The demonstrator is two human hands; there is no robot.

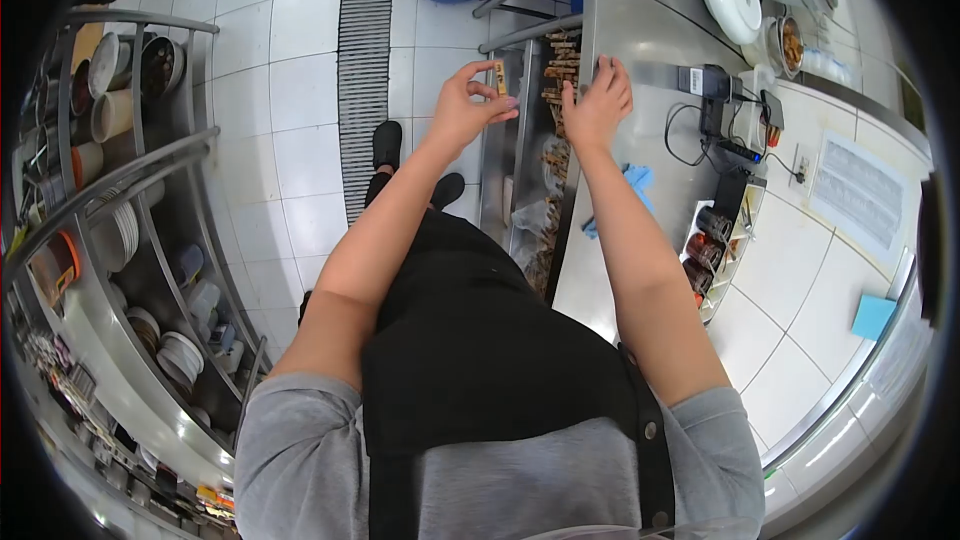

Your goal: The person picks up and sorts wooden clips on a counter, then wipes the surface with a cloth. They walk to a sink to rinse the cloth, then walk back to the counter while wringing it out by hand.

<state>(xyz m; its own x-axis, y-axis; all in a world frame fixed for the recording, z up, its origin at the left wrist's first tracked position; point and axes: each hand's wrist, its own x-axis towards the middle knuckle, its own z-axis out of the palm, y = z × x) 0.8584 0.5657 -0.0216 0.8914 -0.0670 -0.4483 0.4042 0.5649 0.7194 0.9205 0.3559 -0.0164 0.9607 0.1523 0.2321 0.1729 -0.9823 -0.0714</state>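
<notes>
Pinching small yellow piece (pixel 501 78) between left fingers (pixel 481 68); right fingers (pixel 605 76) spread apart at edge of steel counter (pixel 640 30)

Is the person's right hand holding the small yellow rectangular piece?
No, the left hand holds this small yellow rectangular piece, apart from the right hand.

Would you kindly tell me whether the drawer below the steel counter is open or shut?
Open: the drawer stands out past the edge of the steel counter, and brown items inside it show from above.
</notes>
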